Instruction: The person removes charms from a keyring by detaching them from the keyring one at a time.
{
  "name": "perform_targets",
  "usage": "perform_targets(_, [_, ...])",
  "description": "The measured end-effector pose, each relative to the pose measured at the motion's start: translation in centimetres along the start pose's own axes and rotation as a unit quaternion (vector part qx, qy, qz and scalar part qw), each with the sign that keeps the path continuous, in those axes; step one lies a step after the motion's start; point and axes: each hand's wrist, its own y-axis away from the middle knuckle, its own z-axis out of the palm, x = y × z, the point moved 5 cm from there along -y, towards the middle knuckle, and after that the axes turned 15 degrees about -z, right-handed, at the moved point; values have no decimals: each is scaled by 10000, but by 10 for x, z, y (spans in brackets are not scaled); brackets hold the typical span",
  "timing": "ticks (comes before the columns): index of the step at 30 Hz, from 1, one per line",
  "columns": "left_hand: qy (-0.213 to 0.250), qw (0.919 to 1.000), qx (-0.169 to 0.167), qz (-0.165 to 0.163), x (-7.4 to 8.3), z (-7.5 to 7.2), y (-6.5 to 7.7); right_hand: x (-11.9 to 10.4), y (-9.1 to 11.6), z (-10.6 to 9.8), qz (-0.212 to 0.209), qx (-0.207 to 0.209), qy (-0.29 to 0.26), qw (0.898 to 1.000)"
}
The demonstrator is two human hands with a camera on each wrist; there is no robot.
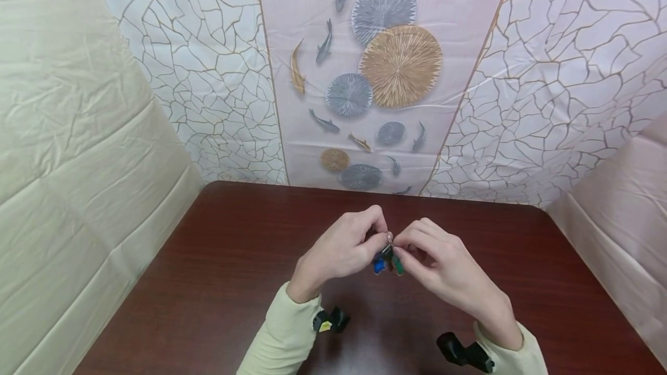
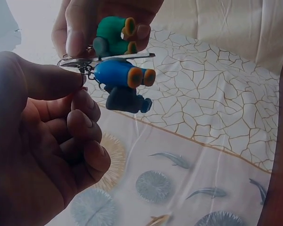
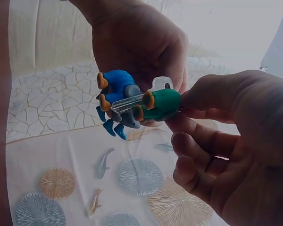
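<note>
A metal key ring [image 2: 74, 62] carries a key [image 2: 137, 57] and small figure charms. One is a blue charm [image 2: 114, 73] with orange feet, another a green charm [image 2: 112, 35] with orange feet; a dark grey-blue charm [image 2: 125, 99] hangs beside them. My left hand [image 1: 341, 245] pinches the ring between thumb and forefinger, other fingers curled beneath. From the other side, my right hand [image 1: 448, 262] pinches the upper end of the green charm, fingertips right at the ring. In the right wrist view, the key's shaft [image 3: 127, 103] lies between the blue and green charms.
Both hands are held over a dark reddish-brown table [image 1: 219, 282]. A patterned cloth backdrop [image 1: 349, 132] with fish and round motifs stands behind its far edge, and pale cloth [image 1: 78, 161] hangs along the left side. Black wrist cameras [image 1: 464, 352] are strapped at the sleeves.
</note>
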Motion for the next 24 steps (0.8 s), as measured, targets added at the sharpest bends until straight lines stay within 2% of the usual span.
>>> perform_targets(11, [-99,9999,-23,-133,-3,5,-2,6,4,3,225,-236,42,9995])
perform_targets(19, [-207,9992,113,-320,-6,6,-4,4,4,3,39,-267,454,9986])
perform_targets(24, [-80,9988,80,-482,-7,5,-4,5,5,4,135,-583,690,9958])
